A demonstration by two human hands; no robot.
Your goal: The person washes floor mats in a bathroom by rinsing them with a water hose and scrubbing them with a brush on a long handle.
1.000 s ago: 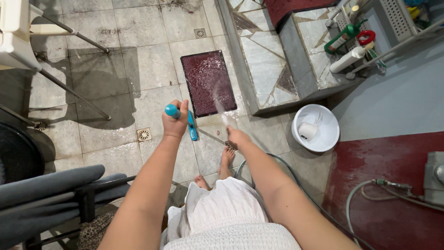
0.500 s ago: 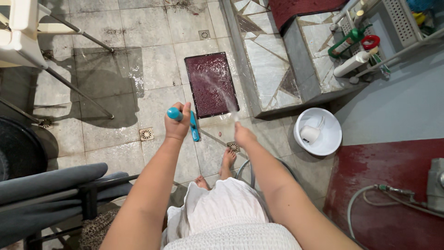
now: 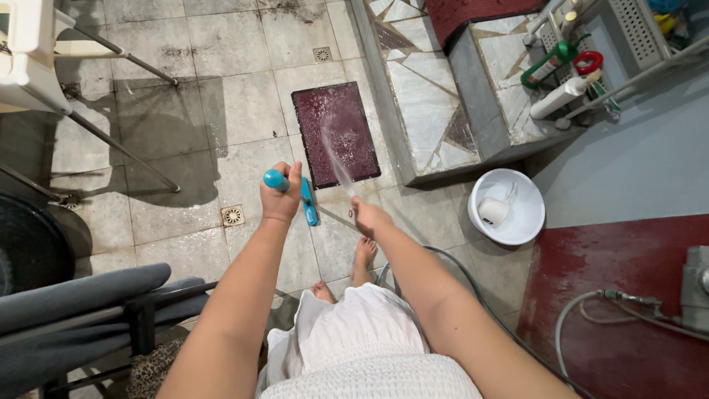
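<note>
- Teal plastic forms the handle of the long-handled brush; the left hand has its fingers wrapped and pressed tight around the rounded top end; the handle drops from the fist toward the wet tile floor, its long axis close to upright and tilted slightly right and near at the foot.
- The right hand is closed over the outlet of a hose; whether the fingers pinch the opening or only grip it cannot be told; the hose trails back along the right forearm.
- A water jet leaves the right hand and points far and slightly left; it lands on the dark red mat.
- The mat lies flat on the floor just left of the patterned stone step; its long axis runs near to far, roughly in line with the jet; its surface shows wet speckle.
- Judgement for good work: keep the jet low and angled away from the bare feet; sweep along the mat's length so run-off heads for the floor drain; hold the brush clear of the spray until scrubbing is wanted.
- Surroundings: a white basin holding a white cup stands right of the feet; bottles lie on the far right ledge; a grey chair sits near left.
</note>
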